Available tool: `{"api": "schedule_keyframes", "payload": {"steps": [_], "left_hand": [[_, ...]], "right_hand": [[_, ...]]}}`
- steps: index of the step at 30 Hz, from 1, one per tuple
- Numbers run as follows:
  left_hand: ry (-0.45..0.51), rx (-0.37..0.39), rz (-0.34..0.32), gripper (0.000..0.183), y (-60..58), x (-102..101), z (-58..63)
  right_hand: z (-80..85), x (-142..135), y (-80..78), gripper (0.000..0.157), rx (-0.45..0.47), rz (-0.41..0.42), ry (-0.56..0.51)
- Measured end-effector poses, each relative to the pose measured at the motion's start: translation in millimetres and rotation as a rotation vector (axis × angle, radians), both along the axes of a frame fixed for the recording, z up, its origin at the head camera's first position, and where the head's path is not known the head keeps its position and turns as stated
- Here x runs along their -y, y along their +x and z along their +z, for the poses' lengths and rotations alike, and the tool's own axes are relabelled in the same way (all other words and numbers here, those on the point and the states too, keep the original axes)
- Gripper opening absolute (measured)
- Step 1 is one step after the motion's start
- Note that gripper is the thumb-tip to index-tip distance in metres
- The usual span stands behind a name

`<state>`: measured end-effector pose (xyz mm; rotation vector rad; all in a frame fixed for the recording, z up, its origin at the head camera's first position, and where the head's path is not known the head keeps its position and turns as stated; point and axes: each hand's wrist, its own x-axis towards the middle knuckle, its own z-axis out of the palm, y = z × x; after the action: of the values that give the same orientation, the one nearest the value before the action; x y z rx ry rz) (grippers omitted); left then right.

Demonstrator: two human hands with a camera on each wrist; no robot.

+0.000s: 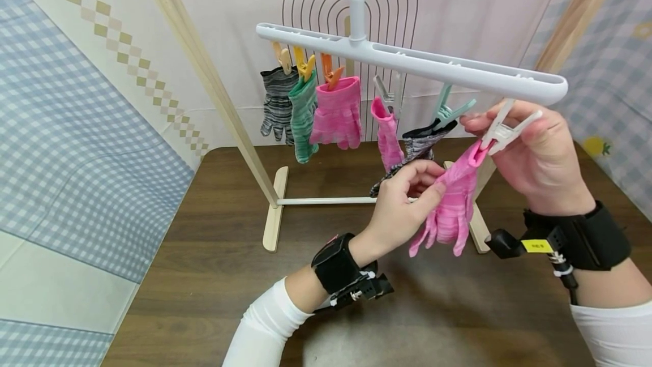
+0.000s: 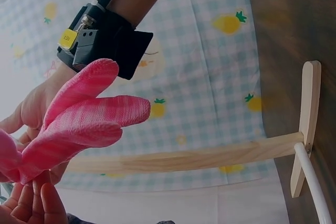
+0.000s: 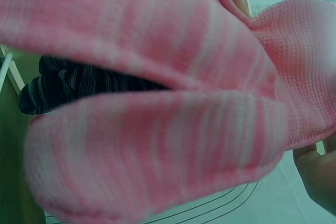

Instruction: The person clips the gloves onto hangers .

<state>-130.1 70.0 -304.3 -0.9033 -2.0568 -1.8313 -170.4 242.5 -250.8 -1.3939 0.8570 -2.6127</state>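
Note:
A pink striped glove (image 1: 455, 197) hangs fingers down, its cuff caught in a white clothespin (image 1: 504, 132) on the right end of the grey hanger (image 1: 423, 60). My left hand (image 1: 407, 203) pinches the glove's side between thumb and fingers. Around the clothespin is my right hand (image 1: 540, 157), thumb on one side and fingers on the other; part of its contact is hidden. In the left wrist view, the glove (image 2: 84, 116) covers some of the right hand (image 2: 39, 103). Glove fingers (image 3: 157, 150) fill much of the right wrist view.
Left of the hands hang a dark striped glove (image 1: 423, 143) in a mint clothespin (image 1: 448, 111) and another pink one (image 1: 389, 135). Further left are a pink glove (image 1: 338, 112), a green one (image 1: 304, 118) and a grey one (image 1: 277, 101). A wooden rack (image 1: 214, 89) stands on the brown table (image 1: 204, 276).

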Motion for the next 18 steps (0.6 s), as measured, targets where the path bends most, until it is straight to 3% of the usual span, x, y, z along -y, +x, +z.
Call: {"api": "schedule_keyframes", "payload": {"steps": [9, 18], "left_hand": [[0.025, 0.059, -0.016, 0.019, -2.2, -6, 0.9], [0.002, 0.064, -0.023, 0.019, -5.0, -9, 1.0]], "right_hand": [[-3.8, 0, -4.5, 0.032, -0.007, 0.019, -0.020], [-9.5, -6, -12.1, 0.034, -0.052, 0.078, -0.021]]}}
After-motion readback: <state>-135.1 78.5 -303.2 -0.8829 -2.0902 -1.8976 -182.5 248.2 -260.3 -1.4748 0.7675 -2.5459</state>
